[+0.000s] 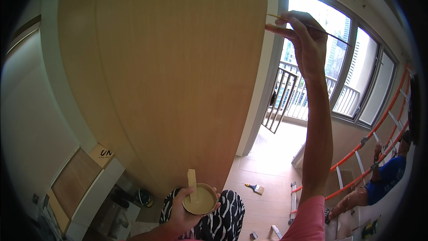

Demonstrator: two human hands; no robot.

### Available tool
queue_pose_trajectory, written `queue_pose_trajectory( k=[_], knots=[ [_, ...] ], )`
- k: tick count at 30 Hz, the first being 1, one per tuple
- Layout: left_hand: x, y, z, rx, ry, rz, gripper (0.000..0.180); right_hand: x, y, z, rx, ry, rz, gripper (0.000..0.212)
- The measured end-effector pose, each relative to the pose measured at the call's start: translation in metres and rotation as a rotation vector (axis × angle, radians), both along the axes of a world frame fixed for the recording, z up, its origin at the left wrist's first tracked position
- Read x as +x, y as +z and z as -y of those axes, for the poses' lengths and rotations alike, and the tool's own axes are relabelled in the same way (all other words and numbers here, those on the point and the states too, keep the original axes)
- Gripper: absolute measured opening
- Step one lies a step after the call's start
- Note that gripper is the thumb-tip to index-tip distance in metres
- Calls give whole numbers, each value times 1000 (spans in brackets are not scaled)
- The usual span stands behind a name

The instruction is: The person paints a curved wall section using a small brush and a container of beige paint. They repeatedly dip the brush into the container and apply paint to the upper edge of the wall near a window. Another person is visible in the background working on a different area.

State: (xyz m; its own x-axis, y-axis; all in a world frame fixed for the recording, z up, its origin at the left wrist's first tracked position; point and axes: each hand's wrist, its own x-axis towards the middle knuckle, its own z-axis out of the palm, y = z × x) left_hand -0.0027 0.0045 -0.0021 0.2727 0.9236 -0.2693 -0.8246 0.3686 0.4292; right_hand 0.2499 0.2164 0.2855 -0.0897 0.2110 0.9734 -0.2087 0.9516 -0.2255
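Note:
My left hand (180, 218) is wrapped round a small round cup (203, 213) held above my knees. Beige paint (205, 197) lies inside it, and a flat wooden stick (192, 180) leans out over the rim. High on the right, my right hand (308, 33) pinches a thin paintbrush (332, 35). The brush tip points left at the upper right edge of a tall wood-grain panel (178, 76); whether it touches, I cannot tell. The little finger stretches toward that same pale edge.
A wide paintbrush (255, 189) lies on the tiled floor (267, 169). An orange ladder (352, 154) stands on the right, with a person in a blue shirt (388, 176) beside it. Shelving (96, 192) is at lower left, a dark tub (144, 197) near it. Beyond the windows (312, 13) is a balcony railing.

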Motion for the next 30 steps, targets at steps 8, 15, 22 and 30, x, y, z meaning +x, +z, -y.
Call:
queue_pose_trajectory(
  k=[8, 15, 22, 30],
  knots=[
    [0, 2, 1, -10, 6, -12, 49, -5, 1, 7, -59, -10, -39, 19],
    [0, 3, 2, -7, 6, -20, 48, 3, -1, -5, 11, 39, 31, 20],
    [1, 5, 1, -2, 9, -32, 46, 1, -2, -4, -17, 8, -5, 20],
    [1, 3, 0, -9, 11, -32, 45, -6, -2, -2, -71, 71, -73, 18]
  ],
)
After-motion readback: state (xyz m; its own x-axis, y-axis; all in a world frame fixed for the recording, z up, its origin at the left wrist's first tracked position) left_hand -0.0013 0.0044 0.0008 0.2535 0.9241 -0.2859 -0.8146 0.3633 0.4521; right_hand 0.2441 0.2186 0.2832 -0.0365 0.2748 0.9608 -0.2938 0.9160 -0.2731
